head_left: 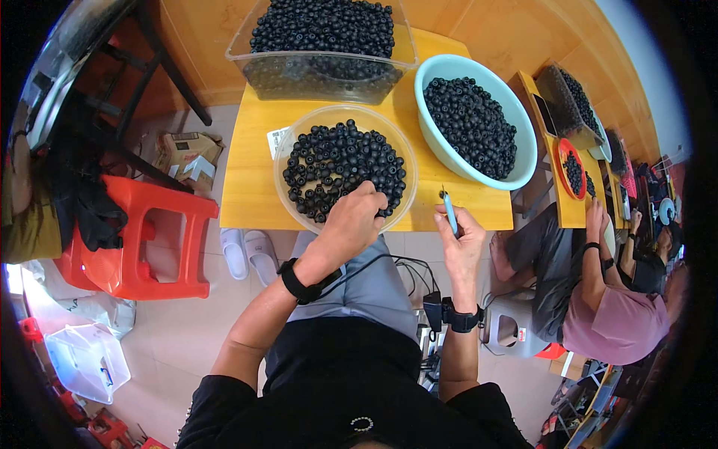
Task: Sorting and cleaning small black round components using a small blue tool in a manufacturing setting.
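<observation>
My left hand (356, 217) reaches over the near rim of a clear round bowl (288, 196). Its fingers are bent and closed among small round black bead-like pieces (344, 153), several of which show a hole; whatever lies between the fingertips is hidden. To the right, at the table's front edge, my right hand (464, 236) grips a slim light-blue pen-like tool (449, 212), its thin tip pointing up and away. A small dark piece (442, 194) shows at that tip; I cannot tell whether it is on the tool or on the table.
A clear rectangular bin (314, 78) and a pale-blue basin (430, 135), both heaped with black pieces, stand behind on the yellow table (250, 202). Red stools (161, 247) stand left. A co-worker (613, 310) sits right at another table with a red bowl (565, 161).
</observation>
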Motion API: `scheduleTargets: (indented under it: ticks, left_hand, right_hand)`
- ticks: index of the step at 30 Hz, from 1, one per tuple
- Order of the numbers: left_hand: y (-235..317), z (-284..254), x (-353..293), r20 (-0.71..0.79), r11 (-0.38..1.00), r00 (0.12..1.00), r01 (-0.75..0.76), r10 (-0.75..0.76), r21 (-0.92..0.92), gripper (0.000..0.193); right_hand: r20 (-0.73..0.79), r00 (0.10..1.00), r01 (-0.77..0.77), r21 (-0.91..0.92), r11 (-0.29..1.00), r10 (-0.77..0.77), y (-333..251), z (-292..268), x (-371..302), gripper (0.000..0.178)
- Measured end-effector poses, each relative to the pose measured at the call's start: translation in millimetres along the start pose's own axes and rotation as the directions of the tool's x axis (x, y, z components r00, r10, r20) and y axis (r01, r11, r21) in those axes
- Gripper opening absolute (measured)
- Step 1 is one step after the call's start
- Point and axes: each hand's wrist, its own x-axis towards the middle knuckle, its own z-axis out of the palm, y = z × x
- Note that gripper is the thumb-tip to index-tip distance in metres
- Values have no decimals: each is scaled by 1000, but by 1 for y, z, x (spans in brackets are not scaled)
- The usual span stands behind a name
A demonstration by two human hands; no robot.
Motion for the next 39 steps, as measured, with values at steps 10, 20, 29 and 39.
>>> scheduleTargets:
  ticks: [10,20,29,39]
  left_hand:
    - [-4,-4,-3,3,998,1000,31,-31,-56,17]
    - [-14,-38,-12,302,261,911,376,-280,-889,11]
    - [-19,-36,-25,371,-294,914,314,-162,-903,16]
    - [-22,-35,-30,371,-337,921,313,-123,-888,18]
  right_hand:
    - [15,1000,-26,-2,1000,26,0,11,-5,14]
    - [100,994,43,-24,999,-40,-19,19,-12,15]
    - [281,916,301,-14,953,-285,-60,31,-16,20]
    - [300,872,433,-105,895,-387,-63,36,-12,22]
